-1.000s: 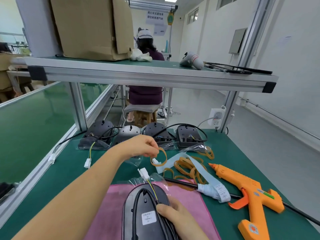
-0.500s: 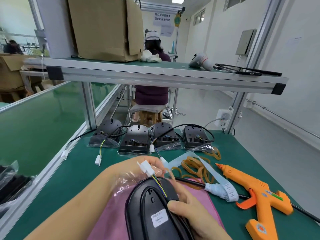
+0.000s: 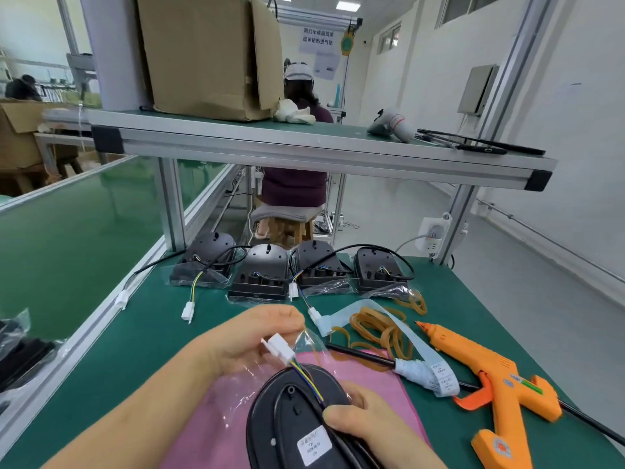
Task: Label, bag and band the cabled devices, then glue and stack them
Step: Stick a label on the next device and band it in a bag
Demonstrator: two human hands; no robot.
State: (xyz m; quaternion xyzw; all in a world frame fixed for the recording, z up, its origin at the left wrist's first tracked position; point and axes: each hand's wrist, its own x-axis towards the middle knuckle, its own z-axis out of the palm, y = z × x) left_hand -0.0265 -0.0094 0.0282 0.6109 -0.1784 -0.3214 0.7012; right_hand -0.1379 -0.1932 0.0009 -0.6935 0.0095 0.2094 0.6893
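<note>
Head view. We see a green bench [image 3: 152, 333] from above. Its left edge is an aluminium rail [image 3: 77, 346], with a green conveyor belt [image 3: 67, 231] beyond it. A shelf [image 3: 304, 154] spans overhead on posts at the far left and far right corners. Along the far edge four more devices [image 3: 262, 275] stand in a row, their cables trailing toward us. The right side is crowded with loose rubber bands [image 3: 378, 330], a label strip [image 3: 426, 370] and an orange glue gun [image 3: 490, 377] near the right edge. Open bench lies on the left, between the rail and the hands.

At the near edge, on a pink cloth [image 3: 382, 380], lies the black device [image 3: 287, 411], partly inside a clear bag [image 3: 236, 390]. The right hand [image 3: 368, 424] grips its right side, thumb pressed on the cable. The left hand [image 3: 250, 336] has its fingers curled in, gathering the bag's mouth just beside the white connector [image 3: 279, 346].

A second ago the left hand was out over the middle of the bench, pinching a rubber band. It has since drawn back to the connector, and we cannot make out a band in it now. The device and the right hand keep their place.
</note>
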